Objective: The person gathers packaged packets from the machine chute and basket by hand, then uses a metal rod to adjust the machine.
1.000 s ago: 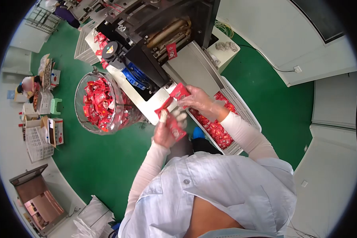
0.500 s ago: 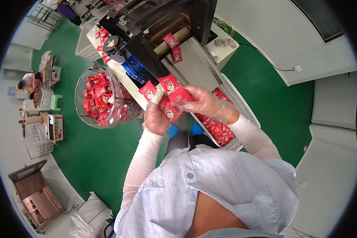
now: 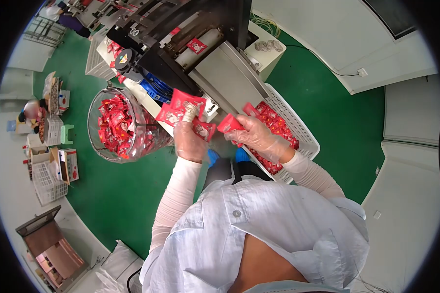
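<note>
My left hand [image 3: 190, 141], in a clear glove with a white wrap on the thumb, is closed on several red packets [image 3: 187, 100]. They fan out above the thumb and beside the fingers. My right hand [image 3: 259, 138], also gloved, pinches a red packet [image 3: 230, 124] just to the right of them, apart from the left hand's packets. Another packet [image 3: 251, 109], slightly blurred, shows above my right fingers; whether it is held or falling I cannot tell. Below and beyond the right hand stands a white perforated basket [image 3: 310, 144] with many red packets in it.
Ahead is a dark machine with a roller and a metal chute [image 3: 222, 73]; a red packet [image 3: 196, 46] lies on the roller. At left stands a round clear-lined bin [image 3: 94, 141] full of packets. Farther left are crates, a green stool [image 3: 67, 134] and other people.
My hands have moved apart, each with red packets. The packet on the chute is gone from there, and another shows farther back in the machine. The view has shifted slightly.
</note>
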Available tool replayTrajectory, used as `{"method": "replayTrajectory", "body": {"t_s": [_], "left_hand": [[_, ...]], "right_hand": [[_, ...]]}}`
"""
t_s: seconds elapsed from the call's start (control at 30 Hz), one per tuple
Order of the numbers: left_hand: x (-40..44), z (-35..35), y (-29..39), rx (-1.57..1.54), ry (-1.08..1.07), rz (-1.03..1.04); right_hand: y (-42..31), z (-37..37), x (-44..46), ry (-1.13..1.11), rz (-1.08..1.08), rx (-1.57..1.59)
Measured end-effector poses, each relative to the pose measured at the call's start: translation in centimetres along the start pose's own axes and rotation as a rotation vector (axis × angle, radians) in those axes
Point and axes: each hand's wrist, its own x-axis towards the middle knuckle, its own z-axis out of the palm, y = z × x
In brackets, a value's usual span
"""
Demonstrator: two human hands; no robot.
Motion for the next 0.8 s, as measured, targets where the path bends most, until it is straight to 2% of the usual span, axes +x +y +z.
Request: {"method": "replayTrajectory", "body": {"t_s": [0.07, 0.2, 0.3, 0.33, 0.37, 0.43, 0.47, 0.53, 0.63, 0.8], "left_hand": [[0.7, 0.0, 0.4, -0.058, -0.053, 0.062], [-0.3, 1.4, 0.9, 0.041, -0.059, 0.029], [-1.6, 3.4, 0.7, 0.082, -0.036, 0.028], [-1.7, 3.1, 0.9, 0.171, -0.075, -0.048], [-1.3, 2.1, 0.4, 0.370, -0.098, -0.085], [-2.1, 3.5, -0.9, 0.685, -0.286, -0.098], [-2.3, 3.5, -2.0, 0.693, -0.288, -0.156], [-2.3, 2.6, -3.2, 0.629, -0.282, -0.284], [-2.4, 1.0, -3.9, 0.502, -0.202, -0.264], [-3.4, -3.6, -2.8, 0.588, -0.085, -0.252]], "right_hand": [[-0.4, -0.3, -1.1, 0.049, -0.002, 0.063], [-0.7, -2.2, -2.9, 0.138, 0.006, 0.088], [1.4, -5.7, -3.6, 0.261, -0.093, -0.253], [1.2, -5.7, -4.2, 0.500, -0.036, -0.632], [1.5, -6.2, -4.5, 0.561, -0.093, -0.722], [2.9, -7.9, -5.1, 0.677, -0.214, -0.900], [4.0, -8.5, -5.0, 0.694, -0.283, -0.717], [3.7, -8.3, -4.8, 0.694, -0.255, -0.566], [5.0, -8.8, -3.5, 0.670, -0.171, -0.406], [11.8, -11.6, 2.6, 0.621, 0.012, -0.354]]}}
